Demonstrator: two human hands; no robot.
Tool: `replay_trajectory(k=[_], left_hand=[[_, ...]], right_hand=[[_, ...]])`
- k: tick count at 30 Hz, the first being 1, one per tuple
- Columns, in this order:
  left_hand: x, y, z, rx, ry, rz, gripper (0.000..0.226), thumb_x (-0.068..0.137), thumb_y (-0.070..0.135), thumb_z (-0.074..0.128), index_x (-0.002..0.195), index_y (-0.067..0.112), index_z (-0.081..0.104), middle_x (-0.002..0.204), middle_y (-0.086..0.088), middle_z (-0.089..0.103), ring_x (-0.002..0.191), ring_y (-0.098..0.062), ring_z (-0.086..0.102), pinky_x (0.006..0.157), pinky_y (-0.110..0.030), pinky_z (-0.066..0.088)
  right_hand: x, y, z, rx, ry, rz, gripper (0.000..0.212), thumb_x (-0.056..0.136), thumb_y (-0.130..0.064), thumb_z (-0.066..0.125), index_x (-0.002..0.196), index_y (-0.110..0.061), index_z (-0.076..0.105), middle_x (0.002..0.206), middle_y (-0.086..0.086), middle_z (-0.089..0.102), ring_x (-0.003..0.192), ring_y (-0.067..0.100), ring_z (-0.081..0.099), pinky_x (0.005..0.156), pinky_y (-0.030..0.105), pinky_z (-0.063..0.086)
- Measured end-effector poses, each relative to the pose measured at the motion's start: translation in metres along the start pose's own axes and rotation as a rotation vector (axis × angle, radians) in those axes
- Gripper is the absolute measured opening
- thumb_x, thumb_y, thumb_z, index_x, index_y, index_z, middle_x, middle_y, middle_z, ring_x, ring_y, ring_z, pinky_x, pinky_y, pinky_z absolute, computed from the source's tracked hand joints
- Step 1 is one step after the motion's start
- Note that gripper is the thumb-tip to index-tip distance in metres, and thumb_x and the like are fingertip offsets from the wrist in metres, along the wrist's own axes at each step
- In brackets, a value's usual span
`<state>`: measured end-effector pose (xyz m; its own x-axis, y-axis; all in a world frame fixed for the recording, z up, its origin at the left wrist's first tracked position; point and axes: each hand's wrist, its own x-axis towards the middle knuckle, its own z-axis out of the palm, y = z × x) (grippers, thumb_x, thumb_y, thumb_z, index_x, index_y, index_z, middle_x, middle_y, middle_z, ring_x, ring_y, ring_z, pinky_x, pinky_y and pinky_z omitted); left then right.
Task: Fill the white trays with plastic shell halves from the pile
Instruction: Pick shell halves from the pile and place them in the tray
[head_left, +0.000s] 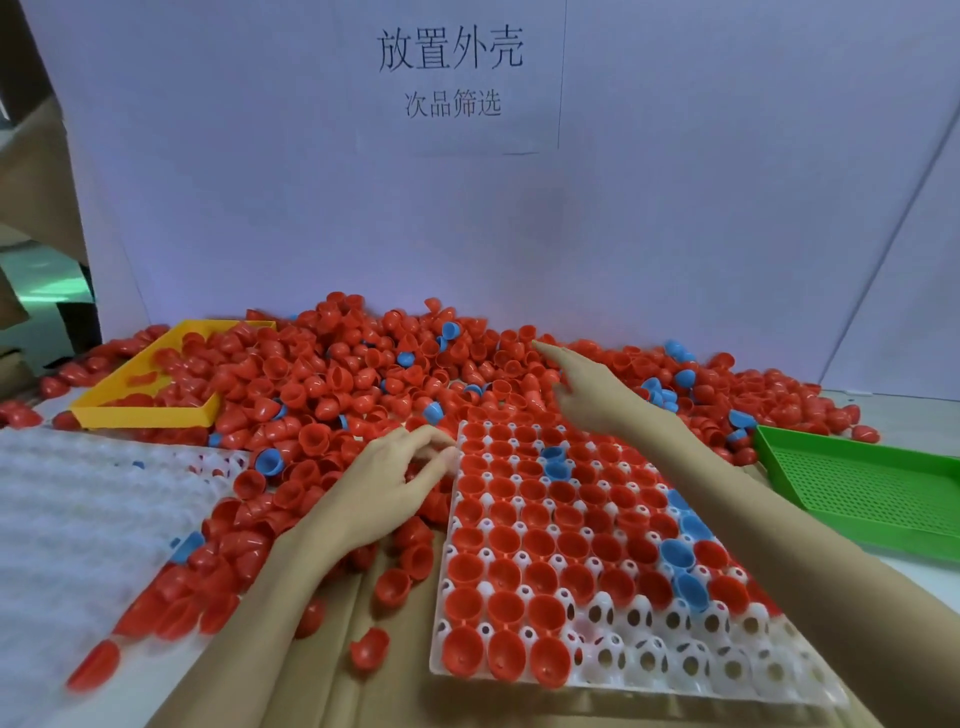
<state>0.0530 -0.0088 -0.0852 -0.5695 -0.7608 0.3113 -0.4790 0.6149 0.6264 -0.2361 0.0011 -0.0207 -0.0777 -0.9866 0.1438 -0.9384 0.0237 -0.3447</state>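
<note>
A white tray (675, 660) lies in front of me, most of its cups holding red shell halves and a few blue ones; the near right cups are bare. Behind it spreads a big pile of red and blue shell halves (332, 379). My left hand (384, 488) rests at the tray's far left corner, its fingers loosely curled over shells there; whether it grips one I cannot tell. My right hand (582, 389) reaches over the tray's far edge into the pile, index finger stretched out, nothing visibly held.
A second white tray (78, 519) lies at the left, partly under shells. A yellow tray (140, 413) sits at the back left, a green perforated tray (857, 483) at the right. A white backboard with printed characters stands behind the pile. Loose shells lie on brown cardboard near me.
</note>
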Motion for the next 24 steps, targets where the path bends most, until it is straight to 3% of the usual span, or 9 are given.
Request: replay_trajectory(k=[2, 5, 8, 12, 16, 18, 21, 24], left_hand=[[0.0, -0.003, -0.003, -0.013, -0.032, 0.024, 0.016, 0.108, 0.044, 0.05, 0.116, 0.049, 0.063, 0.101, 0.038, 0.071, 0.112, 0.007, 0.057, 0.095, -0.019, 0.037], [-0.002, -0.007, -0.006, -0.059, -0.056, 0.023, 0.021, 0.108, 0.05, 0.047, 0.117, 0.049, 0.066, 0.107, 0.038, 0.071, 0.114, 0.008, 0.059, 0.099, -0.022, 0.038], [-0.003, -0.008, -0.005, -0.086, -0.087, 0.014, 0.045, 0.1, 0.068, 0.043, 0.128, 0.043, 0.067, 0.115, 0.027, 0.072, 0.117, 0.007, 0.061, 0.109, -0.031, 0.045], [-0.004, -0.008, -0.004, -0.038, -0.157, -0.017, 0.06, 0.098, 0.078, 0.036, 0.141, 0.043, 0.06, 0.131, 0.025, 0.064, 0.128, 0.005, 0.054, 0.117, -0.04, 0.042], [-0.006, -0.006, -0.001, 0.083, -0.181, -0.013, 0.082, 0.089, 0.092, 0.018, 0.153, 0.049, 0.043, 0.152, 0.033, 0.039, 0.143, 0.006, 0.025, 0.125, -0.037, 0.024], [-0.005, -0.007, 0.0, 0.142, -0.193, 0.0, 0.085, 0.09, 0.09, 0.012, 0.158, 0.046, 0.036, 0.163, 0.027, 0.03, 0.152, 0.004, 0.014, 0.126, -0.032, 0.014], [-0.005, -0.001, -0.002, 0.185, -0.102, 0.049, 0.069, 0.101, 0.071, 0.019, 0.154, 0.037, 0.046, 0.157, 0.021, 0.044, 0.144, 0.012, 0.024, 0.124, -0.025, 0.017], [-0.005, 0.016, -0.001, 0.226, 0.114, 0.164, 0.045, 0.107, 0.05, 0.043, 0.14, 0.026, 0.062, 0.133, 0.016, 0.063, 0.127, 0.003, 0.05, 0.115, -0.037, 0.04]], right_hand=[[0.021, -0.002, 0.005, -0.045, -0.052, -0.019, 0.077, 0.099, 0.006, 0.042, 0.166, -0.026, 0.022, 0.171, 0.011, 0.028, 0.16, 0.03, 0.02, 0.128, 0.048, 0.026], [0.042, -0.004, 0.018, -0.164, -0.097, -0.08, 0.086, 0.09, 0.018, 0.043, 0.162, -0.029, 0.036, 0.168, 0.006, 0.036, 0.154, 0.029, 0.034, 0.122, 0.044, 0.038], [0.055, -0.001, 0.032, -0.303, -0.111, -0.091, 0.077, 0.091, 0.018, 0.049, 0.153, -0.028, 0.051, 0.147, 0.007, 0.055, 0.136, 0.03, 0.052, 0.107, 0.045, 0.051], [0.061, 0.003, 0.041, -0.273, 0.046, -0.064, 0.059, 0.093, 0.015, 0.055, 0.141, -0.018, 0.062, 0.134, 0.009, 0.061, 0.127, 0.031, 0.056, 0.104, 0.043, 0.051], [0.052, 0.002, 0.031, 0.019, 0.244, 0.008, 0.046, 0.096, 0.003, 0.066, 0.139, -0.013, 0.063, 0.121, 0.01, 0.069, 0.11, 0.026, 0.065, 0.099, 0.038, 0.053], [0.038, 0.0, 0.022, 0.252, 0.304, 0.051, 0.038, 0.098, -0.008, 0.07, 0.136, -0.014, 0.064, 0.113, 0.006, 0.073, 0.1, 0.021, 0.069, 0.095, 0.038, 0.058], [0.004, -0.006, 0.009, 0.641, 0.21, 0.111, 0.034, 0.101, -0.016, 0.069, 0.135, -0.017, 0.065, 0.115, 0.005, 0.074, 0.096, 0.019, 0.075, 0.084, 0.028, 0.062], [-0.033, -0.014, 0.001, 1.042, 0.033, 0.136, 0.03, 0.101, -0.012, 0.068, 0.131, -0.016, 0.069, 0.116, 0.011, 0.073, 0.101, 0.019, 0.077, 0.086, 0.025, 0.061]])
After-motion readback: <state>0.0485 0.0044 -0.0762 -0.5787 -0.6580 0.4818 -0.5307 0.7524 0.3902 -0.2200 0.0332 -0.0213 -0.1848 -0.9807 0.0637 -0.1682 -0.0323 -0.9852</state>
